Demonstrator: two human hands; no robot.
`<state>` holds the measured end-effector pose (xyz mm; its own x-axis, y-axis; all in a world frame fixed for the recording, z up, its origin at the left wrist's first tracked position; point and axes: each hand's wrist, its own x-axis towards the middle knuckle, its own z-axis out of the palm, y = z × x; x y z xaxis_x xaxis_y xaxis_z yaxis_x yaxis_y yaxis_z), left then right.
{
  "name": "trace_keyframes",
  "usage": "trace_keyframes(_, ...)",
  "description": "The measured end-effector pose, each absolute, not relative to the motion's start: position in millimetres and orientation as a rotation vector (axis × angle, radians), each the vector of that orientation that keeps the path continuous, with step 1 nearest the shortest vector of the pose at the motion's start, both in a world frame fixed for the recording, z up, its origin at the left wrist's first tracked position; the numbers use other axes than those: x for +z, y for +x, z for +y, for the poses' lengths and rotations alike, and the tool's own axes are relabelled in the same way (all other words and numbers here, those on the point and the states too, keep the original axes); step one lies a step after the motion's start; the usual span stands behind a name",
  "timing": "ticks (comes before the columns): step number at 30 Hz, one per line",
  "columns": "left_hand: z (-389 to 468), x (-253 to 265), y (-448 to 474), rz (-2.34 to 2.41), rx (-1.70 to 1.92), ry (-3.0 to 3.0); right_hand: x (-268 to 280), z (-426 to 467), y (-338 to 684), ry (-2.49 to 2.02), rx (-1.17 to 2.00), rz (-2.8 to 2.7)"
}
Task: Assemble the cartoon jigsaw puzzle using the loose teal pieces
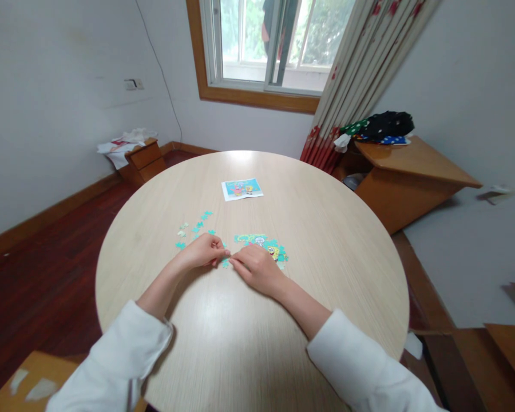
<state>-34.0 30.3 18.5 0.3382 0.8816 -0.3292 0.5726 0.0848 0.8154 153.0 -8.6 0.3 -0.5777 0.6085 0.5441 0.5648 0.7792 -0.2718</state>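
Note:
My left hand [205, 250] is closed in a pinch over the table, its thumb and fingertips almost meeting those of the other hand. My right hand [257, 268] is also closed, thumb against fingers, and covers the lower left of a partly joined jigsaw puzzle [273, 250] with a yellow cartoon figure. Whatever sits between the fingertips is too small to make out. A loose turquoise jigsaw piece [225, 264] lies just below the fingertips. Beyond my left hand several more loose pieces [199, 225] are scattered, mostly turquoise, with a few pale ones [182, 233].
A printed picture sheet [242, 189] with cartoon figures lies farther back on the round wooden table [326, 229]. Behind it are a window and a curtain [347, 80]. A wooden cabinet [412, 171] with cloths on top stands at right, a small drawer unit [145, 163] at left.

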Motion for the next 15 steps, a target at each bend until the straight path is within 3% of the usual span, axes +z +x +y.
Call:
trace_keyframes(5,32.8,33.4,-40.5,1.495,0.767,1.593,3.3,-8.0,155.3,-0.889,0.091,-2.243)
trace_keyframes(15,44.3,53.1,-93.1,1.514,1.416,1.020,5.4,-9.2,158.0,-0.909,0.122,-2.211)
